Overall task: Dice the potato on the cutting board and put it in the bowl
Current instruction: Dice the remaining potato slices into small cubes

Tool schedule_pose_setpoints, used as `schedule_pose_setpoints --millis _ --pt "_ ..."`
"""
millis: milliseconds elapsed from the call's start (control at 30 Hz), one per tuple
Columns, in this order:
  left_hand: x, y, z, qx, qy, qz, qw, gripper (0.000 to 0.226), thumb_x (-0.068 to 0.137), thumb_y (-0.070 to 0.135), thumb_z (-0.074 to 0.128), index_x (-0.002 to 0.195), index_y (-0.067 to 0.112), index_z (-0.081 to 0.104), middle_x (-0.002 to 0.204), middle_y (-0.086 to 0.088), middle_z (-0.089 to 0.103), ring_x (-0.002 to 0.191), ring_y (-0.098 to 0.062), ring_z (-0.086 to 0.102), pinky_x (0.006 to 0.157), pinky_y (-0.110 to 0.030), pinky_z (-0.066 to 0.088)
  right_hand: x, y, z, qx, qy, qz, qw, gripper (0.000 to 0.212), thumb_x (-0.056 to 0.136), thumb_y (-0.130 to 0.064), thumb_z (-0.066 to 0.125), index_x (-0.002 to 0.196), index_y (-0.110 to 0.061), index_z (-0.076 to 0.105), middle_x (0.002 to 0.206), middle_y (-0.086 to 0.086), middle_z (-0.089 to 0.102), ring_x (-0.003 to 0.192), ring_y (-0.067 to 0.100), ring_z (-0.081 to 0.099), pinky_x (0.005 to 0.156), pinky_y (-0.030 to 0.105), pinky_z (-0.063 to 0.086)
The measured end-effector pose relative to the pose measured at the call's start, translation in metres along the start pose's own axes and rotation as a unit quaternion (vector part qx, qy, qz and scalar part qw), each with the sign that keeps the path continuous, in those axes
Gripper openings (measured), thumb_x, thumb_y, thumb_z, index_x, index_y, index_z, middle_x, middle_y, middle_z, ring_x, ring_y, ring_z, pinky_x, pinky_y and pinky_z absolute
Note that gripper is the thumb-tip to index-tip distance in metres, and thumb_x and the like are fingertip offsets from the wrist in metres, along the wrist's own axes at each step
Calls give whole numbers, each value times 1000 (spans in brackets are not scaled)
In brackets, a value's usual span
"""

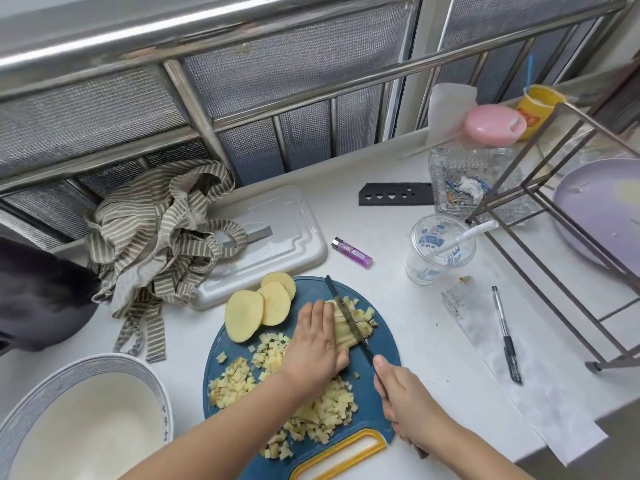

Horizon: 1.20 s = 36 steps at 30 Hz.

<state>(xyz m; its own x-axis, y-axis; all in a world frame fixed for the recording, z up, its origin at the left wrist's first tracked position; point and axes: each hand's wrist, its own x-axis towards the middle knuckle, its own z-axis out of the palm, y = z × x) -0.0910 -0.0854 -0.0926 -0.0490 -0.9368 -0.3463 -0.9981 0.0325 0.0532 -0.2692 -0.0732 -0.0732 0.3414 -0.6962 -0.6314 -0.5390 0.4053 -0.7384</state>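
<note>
Head view, nearest first: a white bowl (149, 377) with a blue patterned rim sits on the counter (408, 306) at the lower left, just beside the blue cutting board (384, 348). Diced potato (332, 410) lies in loose heaps over the near half of the board, none of it visible in the bowl. The right hand (405, 400) is clenched round the handle of a knife (346, 313), forefinger laid along the spine, the blade angled across a bundle of potato strips (343, 332) in the middle of the board. The left hand (317, 341) lies flat on those strips with fingers straight and together, pressing them down just left of the blade. More small cubes lie right of the blade. Three uncut potato slices (256, 311) overlap at the board's far left edge. Beyond the board are a purple lighter (351, 252), a clear plastic cup (438, 251), a pen (505, 332) on a paper strip (540, 407), a grey tray (277, 244) and a striped cloth (156, 244). Farther right, a metal rack (554, 202) stands in front of a lilac plate (602, 209).
</note>
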Motion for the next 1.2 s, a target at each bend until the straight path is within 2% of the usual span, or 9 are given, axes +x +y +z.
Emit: schedule_pose_setpoints --millis 67,167,233,333,567,833,1033,1100,1200 --pt "0 0 4 0 -7 10 1000 74 79 49 36 118 -8 62 112 -22 65 105 -36 64 96 -44 47 0 -1 0 2 -4 5 1000 46 99 -55 24 73 -17 30 51 -10 20 44 11 18 44 23 19" --pt "1 1 6 -6 18 12 1000 74 78 50 36 117 -7 63 111 -21 65 103 -35 65 94 -44 48 0 -2 0 7 -6 10 1000 46 100 -55 25 72 -18 28 51 -10 20 45 11 17 43 24 19" --pt "0 1 4 -18 13 2 1000 82 81 50 26 131 -10 50 125 -26 56 118 -40 55 108 -44 34 0 -4 -1 11 -8 12 1000 45 100 -54 25 73 -18 28 50 -11 19 43 11 17 42 24 19" --pt "-2 1 0 -8 9 12 1000 99 73 56 -6 150 -5 6 154 -23 16 144 -37 12 117 -37 -7 -1 -5 -1 20 -10 16 1000 45 101 -53 25 73 -17 27 49 -11 18 43 12 15 43 25 16" --pt "-1 0 2 -9 16 15 1000 102 68 55 -12 150 -4 -2 157 -21 7 145 -35 3 111 -34 -18 -1 -6 -1 34 -23 36 999 48 99 -57 25 73 -17 28 51 -3 17 44 14 12 43 24 15" --pt "0 0 3 -6 -8 17 1000 99 70 54 -9 150 -5 0 155 -22 11 144 -38 7 119 -42 -5 3 -15 -7 18 -39 70 997 50 99 -59 23 71 -18 29 50 1 22 40 15 18 38 21 25" --pt "2 0 10 -3 2 36 999 77 77 48 35 122 -9 59 115 -25 62 107 -39 62 96 -48 48 11 -5 9 7 -1 33 999 49 99 -57 23 69 -18 27 50 -4 19 43 14 14 44 25 19" --pt "3 -2 11 -27 7 34 999 81 80 49 30 133 -10 49 126 -27 55 118 -42 54 105 -49 40 13 -6 7 21 -2 40 999 49 99 -57 24 71 -17 29 50 -3 19 41 14 14 42 22 18" --pt "2 -4 8 -32 5 31 999 95 76 54 4 150 -5 13 151 -27 23 142 -41 20 120 -46 5 13 -6 2 66 -19 56 996 50 99 -57 26 73 -15 34 50 1 24 39 14 18 39 20 23"
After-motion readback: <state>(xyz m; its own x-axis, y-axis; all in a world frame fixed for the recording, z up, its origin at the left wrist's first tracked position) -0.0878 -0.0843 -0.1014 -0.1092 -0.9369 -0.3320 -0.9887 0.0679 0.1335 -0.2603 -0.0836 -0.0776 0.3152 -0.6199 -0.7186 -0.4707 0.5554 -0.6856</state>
